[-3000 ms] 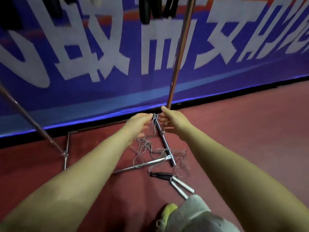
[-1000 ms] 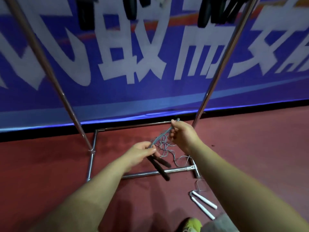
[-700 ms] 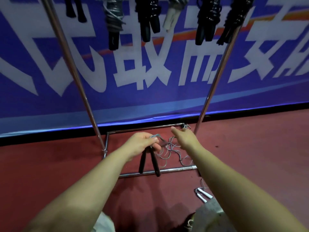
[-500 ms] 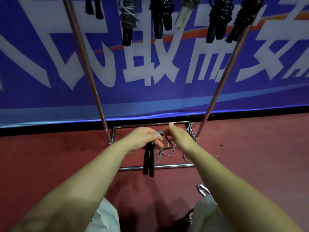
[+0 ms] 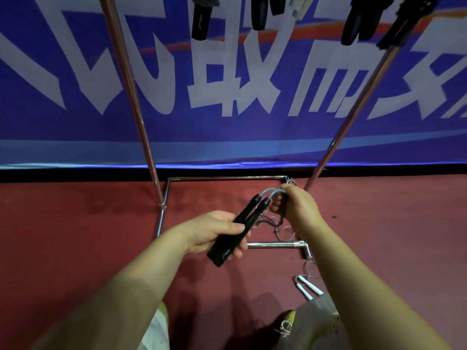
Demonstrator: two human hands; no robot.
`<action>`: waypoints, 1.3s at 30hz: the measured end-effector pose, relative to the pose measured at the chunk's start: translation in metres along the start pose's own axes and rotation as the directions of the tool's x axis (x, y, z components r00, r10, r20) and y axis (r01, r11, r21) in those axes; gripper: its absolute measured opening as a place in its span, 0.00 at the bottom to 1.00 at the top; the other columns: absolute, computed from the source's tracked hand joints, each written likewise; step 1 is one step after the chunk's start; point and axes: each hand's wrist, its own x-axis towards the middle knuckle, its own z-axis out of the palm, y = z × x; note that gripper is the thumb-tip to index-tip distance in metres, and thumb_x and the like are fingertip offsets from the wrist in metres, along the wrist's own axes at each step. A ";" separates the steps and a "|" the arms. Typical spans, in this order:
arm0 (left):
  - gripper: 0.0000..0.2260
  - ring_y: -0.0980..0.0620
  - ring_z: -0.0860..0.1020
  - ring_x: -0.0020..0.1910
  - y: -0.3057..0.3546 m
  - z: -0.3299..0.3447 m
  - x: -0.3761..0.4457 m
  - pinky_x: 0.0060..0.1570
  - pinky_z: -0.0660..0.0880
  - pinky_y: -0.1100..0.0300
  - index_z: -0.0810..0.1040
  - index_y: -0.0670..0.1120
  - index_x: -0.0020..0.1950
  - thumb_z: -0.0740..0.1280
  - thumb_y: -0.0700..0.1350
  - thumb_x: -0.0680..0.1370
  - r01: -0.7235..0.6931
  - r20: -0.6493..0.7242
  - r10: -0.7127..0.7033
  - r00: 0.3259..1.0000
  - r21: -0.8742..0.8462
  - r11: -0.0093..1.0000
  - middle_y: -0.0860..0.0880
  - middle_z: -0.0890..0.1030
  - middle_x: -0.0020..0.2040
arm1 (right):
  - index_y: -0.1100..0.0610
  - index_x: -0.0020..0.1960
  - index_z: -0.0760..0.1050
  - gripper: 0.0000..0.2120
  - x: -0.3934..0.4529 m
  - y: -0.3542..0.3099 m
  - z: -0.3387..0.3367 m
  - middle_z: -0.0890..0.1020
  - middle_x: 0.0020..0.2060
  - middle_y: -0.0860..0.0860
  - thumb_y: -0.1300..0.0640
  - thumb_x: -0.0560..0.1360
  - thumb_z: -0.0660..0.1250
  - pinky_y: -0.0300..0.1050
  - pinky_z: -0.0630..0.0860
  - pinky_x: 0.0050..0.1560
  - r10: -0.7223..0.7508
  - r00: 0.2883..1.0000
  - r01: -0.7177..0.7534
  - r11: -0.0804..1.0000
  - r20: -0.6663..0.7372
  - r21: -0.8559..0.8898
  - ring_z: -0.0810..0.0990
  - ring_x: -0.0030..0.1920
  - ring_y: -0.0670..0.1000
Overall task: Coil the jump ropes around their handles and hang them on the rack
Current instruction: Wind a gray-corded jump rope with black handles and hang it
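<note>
My left hand (image 5: 214,233) grips two black jump-rope handles (image 5: 240,223) held together, their tips pointing up and to the right. A thin grey rope (image 5: 271,192) arcs from the tips into my right hand (image 5: 294,207), which holds it with curled fingers. More of this rope hangs in loose loops (image 5: 280,229) below my right hand. A second rope with white handles (image 5: 307,289) lies on the red floor near my right knee. The metal rack (image 5: 131,79) stands in front of me.
Several coiled ropes with black handles (image 5: 201,24) hang from the top of the rack. The rack's square base frame (image 5: 227,177) lies on the red floor before a blue banner wall. My knees and a yellow-green shoe (image 5: 288,322) show at the bottom.
The black handles have swung up from hanging below my left hand to pointing up-right. My right hand has lifted the rope above the handle tips.
</note>
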 end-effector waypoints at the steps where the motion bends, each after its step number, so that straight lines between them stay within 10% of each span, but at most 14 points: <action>1: 0.10 0.51 0.81 0.30 0.001 -0.001 0.001 0.30 0.77 0.60 0.75 0.41 0.47 0.65 0.46 0.70 0.009 -0.012 -0.009 1.000 0.019 1.000 0.47 0.82 0.33 | 0.59 0.34 0.66 0.17 -0.002 -0.002 -0.003 0.71 0.20 0.50 0.64 0.81 0.51 0.42 0.66 0.33 0.052 0.999 -0.051 0.997 0.015 -0.064 0.67 0.29 0.52; 7: 0.09 0.46 0.82 0.34 0.008 -0.016 0.005 0.31 0.79 0.57 0.78 0.42 0.53 0.66 0.45 0.76 0.014 0.031 -0.014 0.999 0.002 1.000 0.46 0.82 0.37 | 0.53 0.36 0.75 0.22 -0.024 -0.001 -0.017 0.76 0.30 0.51 0.53 0.84 0.51 0.38 0.70 0.32 -0.058 0.944 0.245 0.782 0.323 -0.573 0.73 0.29 0.49; 22: 0.09 0.46 0.82 0.33 0.021 -0.013 0.017 0.33 0.80 0.55 0.79 0.45 0.51 0.64 0.45 0.74 0.130 0.284 -0.109 0.953 -0.057 0.990 0.45 0.81 0.36 | 0.54 0.43 0.78 0.13 -0.027 -0.005 -0.002 0.77 0.31 0.41 0.50 0.77 0.58 0.35 0.69 0.37 -0.304 0.890 0.455 0.627 0.339 -0.632 0.72 0.32 0.39; 29: 0.03 0.49 0.79 0.29 0.027 -0.004 0.011 0.30 0.79 0.56 0.77 0.41 0.43 0.67 0.36 0.71 0.012 0.053 0.008 0.999 -0.377 0.926 0.46 0.78 0.33 | 0.55 0.41 0.75 0.24 -0.009 0.005 0.015 0.74 0.31 0.52 0.37 0.77 0.53 0.47 0.70 0.38 -0.148 0.904 0.358 0.774 0.400 -0.523 0.72 0.33 0.50; 33: 0.07 0.53 0.74 0.27 0.031 0.000 -0.004 0.25 0.74 0.61 0.78 0.41 0.44 0.63 0.42 0.70 -0.175 -0.165 0.105 0.981 -0.505 0.845 0.48 0.75 0.32 | 0.55 0.42 0.75 0.26 -0.011 0.008 0.012 0.73 0.29 0.50 0.41 0.78 0.45 0.35 0.67 0.35 -0.106 0.896 0.340 0.786 0.430 -0.516 0.70 0.29 0.43; 39: 0.13 0.54 0.72 0.27 0.036 0.013 -0.008 0.25 0.72 0.62 0.78 0.38 0.50 0.63 0.43 0.70 -0.265 -0.236 0.160 0.958 -0.526 0.808 0.49 0.74 0.32 | 0.36 0.35 0.74 0.18 -0.029 0.005 0.014 0.75 0.29 0.38 0.40 0.77 0.48 0.42 0.67 0.43 -0.117 0.895 0.422 0.530 0.430 -0.735 0.71 0.35 0.40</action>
